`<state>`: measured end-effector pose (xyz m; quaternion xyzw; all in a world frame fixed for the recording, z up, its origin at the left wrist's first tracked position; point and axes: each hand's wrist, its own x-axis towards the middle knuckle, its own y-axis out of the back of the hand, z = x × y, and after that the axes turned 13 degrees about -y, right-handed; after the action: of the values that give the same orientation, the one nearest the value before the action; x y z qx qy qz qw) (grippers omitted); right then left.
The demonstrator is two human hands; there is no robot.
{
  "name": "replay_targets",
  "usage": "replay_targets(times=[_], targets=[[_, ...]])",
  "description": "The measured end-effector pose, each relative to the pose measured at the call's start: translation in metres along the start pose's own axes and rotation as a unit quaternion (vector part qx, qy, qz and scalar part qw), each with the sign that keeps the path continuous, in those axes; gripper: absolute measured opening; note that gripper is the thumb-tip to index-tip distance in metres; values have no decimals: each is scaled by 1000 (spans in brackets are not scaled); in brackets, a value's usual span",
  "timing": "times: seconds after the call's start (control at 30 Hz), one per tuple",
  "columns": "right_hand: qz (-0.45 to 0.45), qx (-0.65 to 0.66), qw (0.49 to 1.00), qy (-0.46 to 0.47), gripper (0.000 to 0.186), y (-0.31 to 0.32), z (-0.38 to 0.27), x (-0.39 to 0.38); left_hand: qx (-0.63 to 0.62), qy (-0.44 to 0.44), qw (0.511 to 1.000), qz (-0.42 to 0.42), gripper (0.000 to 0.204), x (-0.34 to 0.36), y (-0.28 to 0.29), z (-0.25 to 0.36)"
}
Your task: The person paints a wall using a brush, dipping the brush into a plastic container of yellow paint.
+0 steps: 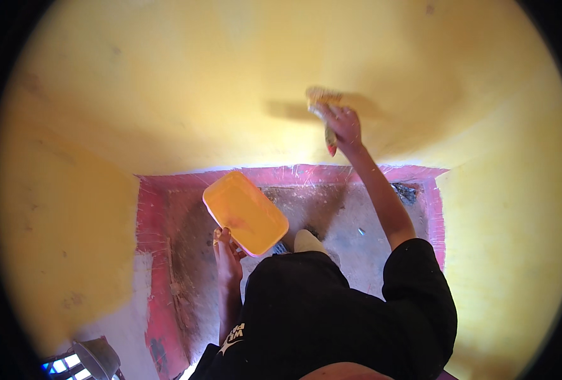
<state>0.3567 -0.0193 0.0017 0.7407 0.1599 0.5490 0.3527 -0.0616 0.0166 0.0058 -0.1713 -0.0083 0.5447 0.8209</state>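
My right hand (345, 126) is closed round a paintbrush (331, 140), its bristle end raised against the yellow wall (230, 82) in front of me and its red-tipped handle pointing down. In my left hand (228, 250) is a shallow rectangular tub (246, 212) with a pale pink rim, coated inside with yellow-orange paint. The left fingers grip the tub's near left edge, the thumb over the rim. The brush and the tub are well apart, the brush higher and to the right.
A pink band (157, 253) runs along the foot of the walls, around a stained floor (350, 253). Dark crumpled plastic (405, 192) lies in the far right corner. At lower left, a dark metal pan-like object (97, 359) sits by a bright opening. An unpainted whitish patch (138, 316) shows on the left wall.
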Motion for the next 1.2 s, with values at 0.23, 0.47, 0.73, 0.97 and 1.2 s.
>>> replay_targets(times=[0.23, 0.47, 0.73, 0.97, 1.2], targets=[[-192, 85, 978, 11, 49, 17, 11, 18, -1, -4, 1000, -8, 48, 1, 3, 0], [191, 22, 971, 144, 45, 148, 8, 177, -11, 7, 1000, -17, 48, 7, 1, -5], [206, -122, 967, 86, 59, 57, -8, 111, -4, -11, 1000, -17, 46, 0, -10, 1], [-67, 46, 997, 16, 59, -42, -5, 6, -6, -6, 1000, 8, 43, 0, -7, -2], [63, 60, 992, 86, 65, 53, 1, 122, 29, -16, 999, 0, 51, 0, -8, 1]])
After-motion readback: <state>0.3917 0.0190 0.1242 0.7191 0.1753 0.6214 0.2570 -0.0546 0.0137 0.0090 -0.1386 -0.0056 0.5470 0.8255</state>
